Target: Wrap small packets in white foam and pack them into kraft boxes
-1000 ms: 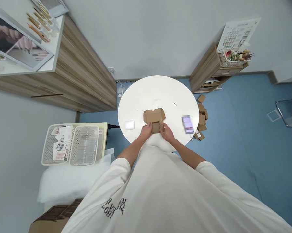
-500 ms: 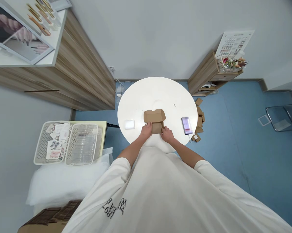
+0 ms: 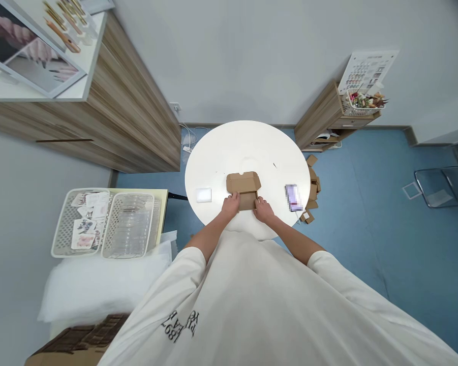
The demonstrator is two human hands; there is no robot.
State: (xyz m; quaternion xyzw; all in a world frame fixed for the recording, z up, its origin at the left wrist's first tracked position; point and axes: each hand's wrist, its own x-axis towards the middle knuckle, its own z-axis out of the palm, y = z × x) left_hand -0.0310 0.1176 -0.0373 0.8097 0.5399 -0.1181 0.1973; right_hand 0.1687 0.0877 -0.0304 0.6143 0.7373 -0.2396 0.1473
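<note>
A small brown cardboard box [image 3: 243, 184] lies on the round white table [image 3: 247, 142], its lid flap open toward the far side. My left hand [image 3: 231, 206] grips the box's near left corner with fingers curled. My right hand [image 3: 264, 210] holds the near right side, fingers pressed against the cardboard. Both hands sit at the table's near edge, close to my body.
A small white block [image 3: 203, 195] lies left of the box, a phone [image 3: 293, 197] to its right. Folded cardboard boxes [image 3: 313, 188] lie on the blue floor beside the table. White baskets [image 3: 110, 222] stand at left, wooden cabinets [image 3: 133, 117] behind.
My right hand has slid from the front of the box to its near right corner. The box has barely moved; the view has shifted slightly.
</note>
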